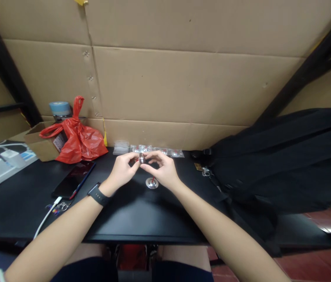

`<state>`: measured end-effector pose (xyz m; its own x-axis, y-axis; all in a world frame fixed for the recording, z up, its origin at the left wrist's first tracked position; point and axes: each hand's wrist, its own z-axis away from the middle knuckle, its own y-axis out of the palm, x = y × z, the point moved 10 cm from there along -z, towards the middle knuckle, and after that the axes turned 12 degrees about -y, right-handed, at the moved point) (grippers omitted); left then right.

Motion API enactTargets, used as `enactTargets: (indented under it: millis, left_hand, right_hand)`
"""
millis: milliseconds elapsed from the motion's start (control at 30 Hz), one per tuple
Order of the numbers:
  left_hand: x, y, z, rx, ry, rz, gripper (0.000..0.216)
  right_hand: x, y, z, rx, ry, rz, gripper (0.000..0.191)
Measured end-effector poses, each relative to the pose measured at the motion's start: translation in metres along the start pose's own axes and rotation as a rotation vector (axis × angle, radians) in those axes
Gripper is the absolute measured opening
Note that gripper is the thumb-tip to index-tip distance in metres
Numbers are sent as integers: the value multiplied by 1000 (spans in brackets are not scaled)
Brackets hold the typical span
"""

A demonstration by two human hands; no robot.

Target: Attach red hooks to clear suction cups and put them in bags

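Both my hands meet over the middle of the black table [142, 211]. My left hand [123, 170] and my right hand [162, 168] pinch a small round silvery metal piece [142, 158] between their fingertips, held a little above the table. A black watch [98, 194] is on my left wrist. Below my right hand a second round metal disc [152, 183] with a red mark lies flat on the table. Behind my hands, along the cardboard wall, lie several small clear bags [153, 150] with similar pieces.
A red plastic bag [77, 139] and a cardboard box [40, 145] stand at back left, a tape roll [60, 108] behind them. A phone [74, 179] and a white cable [46, 217] lie left. A black bag [277, 164] covers the right side.
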<state>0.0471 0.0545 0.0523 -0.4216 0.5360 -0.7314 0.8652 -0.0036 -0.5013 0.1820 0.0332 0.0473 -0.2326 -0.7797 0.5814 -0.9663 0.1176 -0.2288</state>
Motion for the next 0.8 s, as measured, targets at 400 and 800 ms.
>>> enactTargets:
  millis: [400, 800]
  left_hand:
    - [11, 7, -3, 44, -121, 389, 20]
    - [-9, -6, 4, -82, 2, 43, 12]
  right_hand:
    - [0, 3, 1, -59, 16, -191, 28]
    - [-5, 6, 3, -71, 76, -220, 34]
